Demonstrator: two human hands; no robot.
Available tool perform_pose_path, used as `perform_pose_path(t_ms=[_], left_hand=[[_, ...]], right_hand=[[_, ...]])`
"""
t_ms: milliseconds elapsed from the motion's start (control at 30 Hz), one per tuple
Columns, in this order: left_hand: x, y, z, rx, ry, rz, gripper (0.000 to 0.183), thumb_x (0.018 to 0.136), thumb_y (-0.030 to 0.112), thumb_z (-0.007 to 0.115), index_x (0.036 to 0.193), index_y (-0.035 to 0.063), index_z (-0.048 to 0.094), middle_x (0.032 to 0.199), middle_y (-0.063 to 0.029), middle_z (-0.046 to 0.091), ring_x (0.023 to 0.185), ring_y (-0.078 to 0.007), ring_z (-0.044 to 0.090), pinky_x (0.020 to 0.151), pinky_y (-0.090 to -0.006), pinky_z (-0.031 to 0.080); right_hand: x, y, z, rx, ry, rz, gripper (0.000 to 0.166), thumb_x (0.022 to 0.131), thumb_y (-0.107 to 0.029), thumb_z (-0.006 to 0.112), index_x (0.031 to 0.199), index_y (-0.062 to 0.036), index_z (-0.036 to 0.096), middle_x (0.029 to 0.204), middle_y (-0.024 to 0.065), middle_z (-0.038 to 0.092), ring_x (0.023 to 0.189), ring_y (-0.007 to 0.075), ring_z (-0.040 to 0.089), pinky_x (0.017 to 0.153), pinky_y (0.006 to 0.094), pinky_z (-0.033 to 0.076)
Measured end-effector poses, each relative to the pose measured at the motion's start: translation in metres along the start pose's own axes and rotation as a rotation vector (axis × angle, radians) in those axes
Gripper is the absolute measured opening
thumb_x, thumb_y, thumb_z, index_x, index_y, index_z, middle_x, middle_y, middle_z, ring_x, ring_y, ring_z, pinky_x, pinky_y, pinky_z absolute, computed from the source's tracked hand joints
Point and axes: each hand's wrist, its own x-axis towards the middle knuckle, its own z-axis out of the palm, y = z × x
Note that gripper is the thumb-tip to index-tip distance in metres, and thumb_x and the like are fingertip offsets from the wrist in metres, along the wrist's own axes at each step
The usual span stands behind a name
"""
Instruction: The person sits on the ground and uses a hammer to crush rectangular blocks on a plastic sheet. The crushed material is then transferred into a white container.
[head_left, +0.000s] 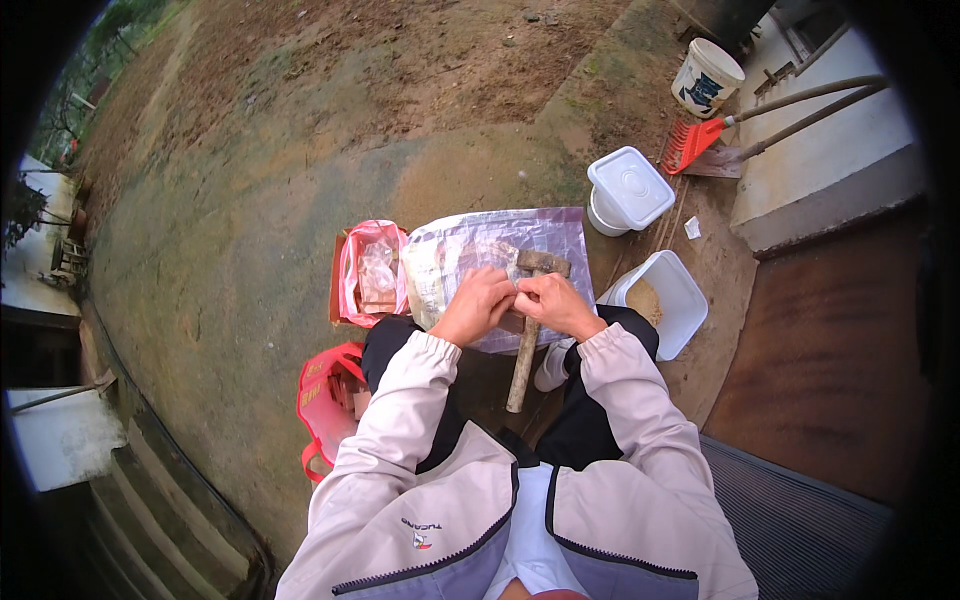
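Note:
My left hand and my right hand meet over a sheet-covered surface, fingertips drawn together. Whatever lies between the fingers is too small and covered to make out. A brownish piece, partly hidden, shows just below them. A hammer with a blocky head and a worn wooden handle lies under my right hand, its handle pointing towards me. Beneath both hands spreads a creased, printed plastic sheet. To its left stands a red box lined with a pink plastic bag, holding reddish-brown pieces and clear plastic.
A red bag with reddish pieces sits by my left knee. On the right are an open white bucket of tan grains, a lidded white bucket, another bucket, and a red rake against the wall. Steps descend at left.

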Motion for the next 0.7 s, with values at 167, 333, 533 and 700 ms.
perform_pose_path(t_ms=[167, 333, 533, 700], left_hand=[[0.002, 0.008, -0.001, -0.048, 0.112, 0.010, 0.006, 0.084, 0.008, 0.066, 0.085, 0.0062, 0.060, 0.083, -0.0078, 0.053, 0.084, -0.0293, 0.052, 0.075, -0.0398, 0.038], [0.006, 0.018, 0.001, -0.004, 0.200, -0.002, 0.007, 0.083, 0.006, 0.067, 0.084, 0.0058, 0.061, 0.081, -0.0083, 0.052, 0.082, -0.0295, 0.051, 0.074, -0.0394, 0.037], [0.006, 0.022, 0.004, 0.060, 0.271, 0.052, 0.008, 0.081, 0.003, 0.068, 0.088, 0.0050, 0.064, 0.081, -0.0088, 0.054, 0.080, -0.0300, 0.051, 0.074, -0.0393, 0.038], [0.002, 0.021, -0.009, 0.074, 0.359, 0.002, 0.012, 0.079, 0.001, 0.068, 0.089, 0.0054, 0.064, 0.082, -0.0077, 0.056, 0.080, -0.0294, 0.052, 0.072, -0.0397, 0.038]], right_hand=[[0.000, 0.001, 0.003, 0.255, 0.025, 0.151, 0.023, 0.085, -0.018, 0.059, 0.073, -0.0001, 0.065, 0.059, 0.0112, 0.056, 0.053, 0.0131, 0.051, 0.053, 0.0331, 0.043], [-0.002, 0.012, 0.018, 0.609, 0.117, 0.248, 0.029, 0.091, -0.016, 0.058, 0.067, -0.0003, 0.060, 0.061, -0.0033, 0.054, 0.059, 0.0047, 0.047, 0.052, 0.0272, 0.038], [-0.003, 0.015, 0.027, 0.795, 0.185, 0.379, 0.031, 0.093, -0.016, 0.059, 0.065, -0.0018, 0.059, 0.064, -0.0047, 0.054, 0.060, 0.0042, 0.046, 0.054, 0.0254, 0.038], [-0.002, 0.005, 0.015, 0.846, 0.165, 0.488, 0.028, 0.093, -0.015, 0.058, 0.069, -0.0023, 0.062, 0.064, -0.0043, 0.055, 0.058, 0.0055, 0.048, 0.054, 0.0250, 0.039]])
